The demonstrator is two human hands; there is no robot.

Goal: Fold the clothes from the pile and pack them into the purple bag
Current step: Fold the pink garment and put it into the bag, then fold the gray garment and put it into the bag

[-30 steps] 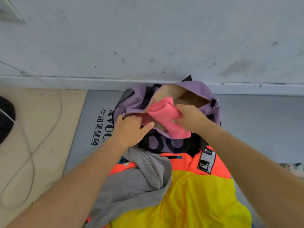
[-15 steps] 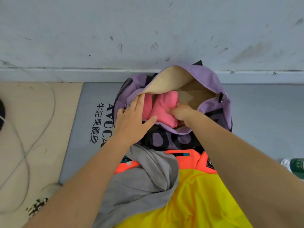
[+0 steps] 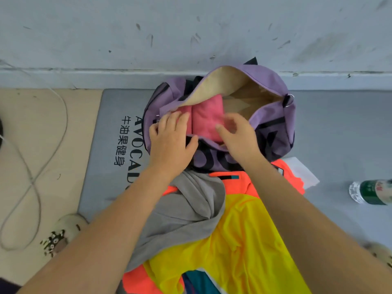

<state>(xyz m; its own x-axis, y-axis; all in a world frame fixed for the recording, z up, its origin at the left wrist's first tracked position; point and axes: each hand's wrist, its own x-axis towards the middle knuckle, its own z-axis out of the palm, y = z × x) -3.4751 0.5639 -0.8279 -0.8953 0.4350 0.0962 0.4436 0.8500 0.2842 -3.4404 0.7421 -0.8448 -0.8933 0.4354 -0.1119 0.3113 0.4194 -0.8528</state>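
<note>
1. I am watching my left hand [image 3: 172, 137] lying flat on the purple bag [image 3: 273, 115] rim, fingers touching the folded pink garment [image 3: 206, 118] inside.
2. My right hand [image 3: 238, 135] is hovering relaxed, holding nothing.
3. The clothes pile [image 3: 233, 230] is lying nearest me.

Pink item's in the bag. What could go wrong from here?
1. The left hand seems to hold the purple bag mouth open; if it lets go, the flap may drop over the pink garment.
2. The grey garment lies tangled on the yellow and orange shirt; lifting one may drag the other.
3. The water bottle lies where a shirt spread for folding might knock it.
</note>
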